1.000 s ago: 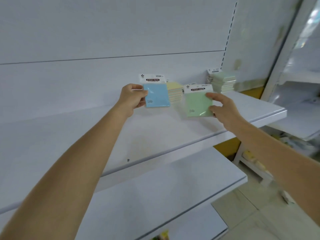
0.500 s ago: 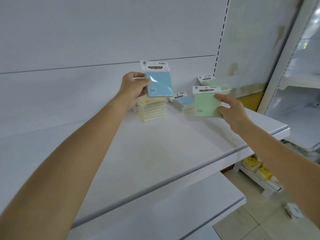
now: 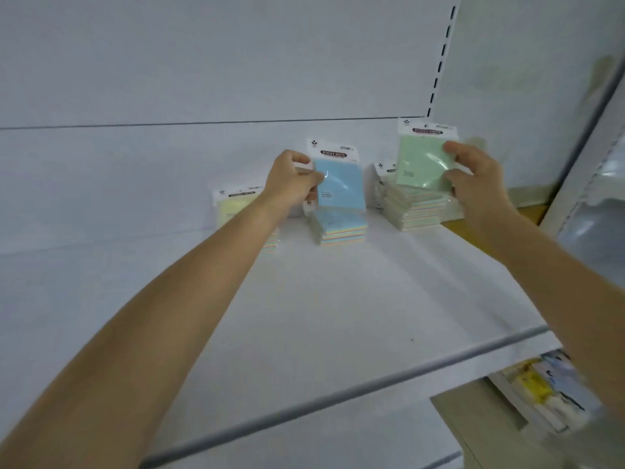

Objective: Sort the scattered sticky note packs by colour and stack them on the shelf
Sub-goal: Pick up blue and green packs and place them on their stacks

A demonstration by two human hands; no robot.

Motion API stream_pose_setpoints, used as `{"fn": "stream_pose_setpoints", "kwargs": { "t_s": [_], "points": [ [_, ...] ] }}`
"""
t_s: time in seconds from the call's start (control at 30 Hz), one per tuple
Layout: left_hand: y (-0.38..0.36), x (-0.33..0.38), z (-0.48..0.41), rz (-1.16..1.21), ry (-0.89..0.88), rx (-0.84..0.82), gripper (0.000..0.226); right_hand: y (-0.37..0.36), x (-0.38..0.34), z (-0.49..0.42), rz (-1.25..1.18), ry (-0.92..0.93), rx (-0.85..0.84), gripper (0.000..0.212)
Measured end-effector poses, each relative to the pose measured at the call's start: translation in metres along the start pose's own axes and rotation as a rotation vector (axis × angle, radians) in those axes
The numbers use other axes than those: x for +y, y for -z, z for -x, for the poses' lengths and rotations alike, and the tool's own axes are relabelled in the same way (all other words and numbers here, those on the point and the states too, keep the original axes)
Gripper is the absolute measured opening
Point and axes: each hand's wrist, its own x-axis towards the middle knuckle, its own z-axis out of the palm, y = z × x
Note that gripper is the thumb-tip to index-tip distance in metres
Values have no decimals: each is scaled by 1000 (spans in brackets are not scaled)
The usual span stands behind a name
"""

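Sticky note packs are clamped upright, one per hand: our left hand (image 3: 292, 184) holds the blue pack (image 3: 340, 182) directly above the blue stack (image 3: 341, 226); our right hand (image 3: 473, 179) holds the green pack (image 3: 422, 164) above the green stack (image 3: 416, 208).

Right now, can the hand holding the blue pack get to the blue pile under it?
Probably yes. The left hand holds the blue pack just above the blue stack on the shelf. Nothing lies between them, and the yellow stack and green stack sit off to either side.
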Motion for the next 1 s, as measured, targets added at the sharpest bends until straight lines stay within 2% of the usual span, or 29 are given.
{"fn": "stream_pose_setpoints", "kwargs": {
  "t_s": [0.13,0.23,0.37,0.5,0.77,1.0],
  "points": [
    [-30,-22,-8,-134,105,106,30,12,12,-39,-22,5,-58,49],
    [-37,-38,-15,-272,126,161,9,18,21,-60,-25,-20,-93,49],
    [-42,-48,-17,-481,172,190,29,24,29,-82,-58,-46,-126,48],
    [-51,-50,-17,-570,189,244,25,23,30,-95,44,-44,-189,46],
    [-52,-44,-16,-878,-47,216,30,5,30,-93,275,47,-343,46],
    [-71,-33,9,-1033,-286,144,29,-8,40,-87,562,152,-270,41]
  ]
}}
